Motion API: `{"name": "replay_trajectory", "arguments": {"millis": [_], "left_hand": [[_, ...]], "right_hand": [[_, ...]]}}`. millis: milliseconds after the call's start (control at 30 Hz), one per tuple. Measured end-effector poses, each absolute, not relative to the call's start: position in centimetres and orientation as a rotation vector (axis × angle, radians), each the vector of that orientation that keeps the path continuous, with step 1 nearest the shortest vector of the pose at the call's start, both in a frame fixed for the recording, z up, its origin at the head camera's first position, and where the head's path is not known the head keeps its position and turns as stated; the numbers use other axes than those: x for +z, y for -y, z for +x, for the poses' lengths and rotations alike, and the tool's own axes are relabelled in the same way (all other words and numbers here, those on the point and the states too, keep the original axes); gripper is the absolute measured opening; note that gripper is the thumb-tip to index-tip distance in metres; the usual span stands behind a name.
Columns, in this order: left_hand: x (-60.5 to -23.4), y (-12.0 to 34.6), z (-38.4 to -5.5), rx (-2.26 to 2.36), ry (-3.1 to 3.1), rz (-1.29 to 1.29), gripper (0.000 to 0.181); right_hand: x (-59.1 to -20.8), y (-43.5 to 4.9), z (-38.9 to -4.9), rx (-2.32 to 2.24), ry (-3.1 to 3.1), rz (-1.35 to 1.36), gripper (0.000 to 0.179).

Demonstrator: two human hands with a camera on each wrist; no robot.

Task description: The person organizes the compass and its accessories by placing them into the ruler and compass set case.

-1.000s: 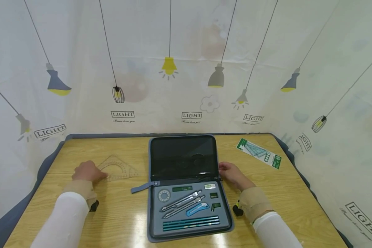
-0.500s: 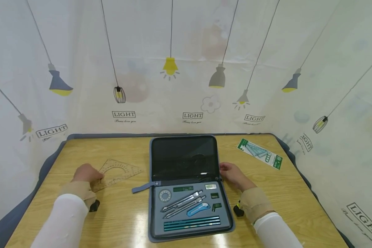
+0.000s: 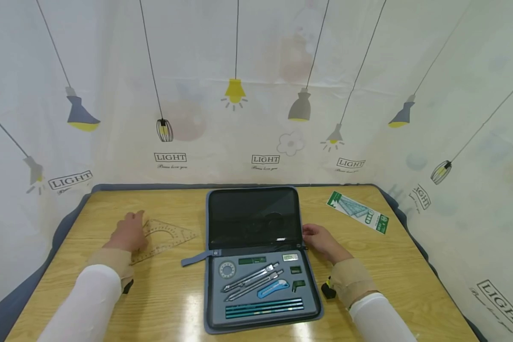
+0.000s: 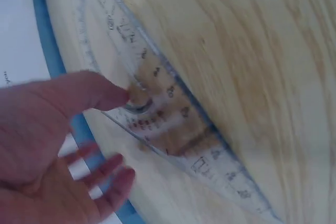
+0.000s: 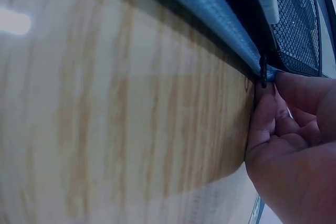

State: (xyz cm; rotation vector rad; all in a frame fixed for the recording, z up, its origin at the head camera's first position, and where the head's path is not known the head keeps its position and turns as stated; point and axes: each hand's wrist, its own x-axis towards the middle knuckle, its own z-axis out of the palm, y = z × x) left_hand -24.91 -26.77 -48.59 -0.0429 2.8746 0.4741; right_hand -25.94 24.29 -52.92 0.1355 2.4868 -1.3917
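Note:
A clear plastic set square with a protractor cut-out [image 3: 175, 232] lies on the wooden table at the left. My left hand [image 3: 129, 232] rests over its left corner. In the left wrist view the thumb [image 4: 107, 95] is on the set square [image 4: 186, 129], while several fingers spread apart, loosely bent. At the table's centre stands an open zip-up drawing-set case [image 3: 262, 327], its lid [image 3: 248, 218] tilted back. Beside the lid's lower right corner, my right hand [image 3: 320, 240] pinches the case's blue fabric edge [image 5: 210, 19] near a black zip pull [image 5: 264, 72].
In the case's grey tray sit two compasses [image 3: 252, 280], a blue cutter [image 3: 272, 288], pencils [image 3: 263, 308], a round dial-like piece [image 3: 227, 270] and small green pieces. A fabric strap [image 3: 194, 259] sticks out leftward. A green-and-white ruler packet [image 3: 357, 212] lies back right.
The set square has turned and slid slightly over the last second. My left hand's fingers have since spread upward from their pinch on it. My right hand stays at the case edge.

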Motion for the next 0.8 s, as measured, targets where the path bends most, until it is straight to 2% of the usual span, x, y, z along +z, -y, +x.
{"name": "replay_trajectory", "arguments": {"millis": [67,133,267,400,800], "left_hand": [[-49.0,26.4,-25.1,0.414,-2.855,0.126,0.066],[-49.4,26.0,-25.2,0.356,-2.859,0.212,0.058],[-49.8,25.5,-25.1,0.298,-2.939,0.207,0.042],[-49.9,25.4,-25.3,0.314,-3.002,0.187,0.034],[-49.6,27.0,-26.3,0.452,-2.913,0.141,0.030]], "right_hand": [[-52.9,-24.3,-25.9,-1.391,-2.490,0.139,0.030],[-53.0,-24.4,-25.9,-1.395,-2.488,0.144,0.030],[-53.1,-24.4,-26.1,-1.400,-2.484,0.149,0.030],[-53.1,-24.4,-26.1,-1.410,-2.479,0.151,0.030],[-52.8,-24.3,-25.9,-1.426,-2.469,0.140,0.030]]}}
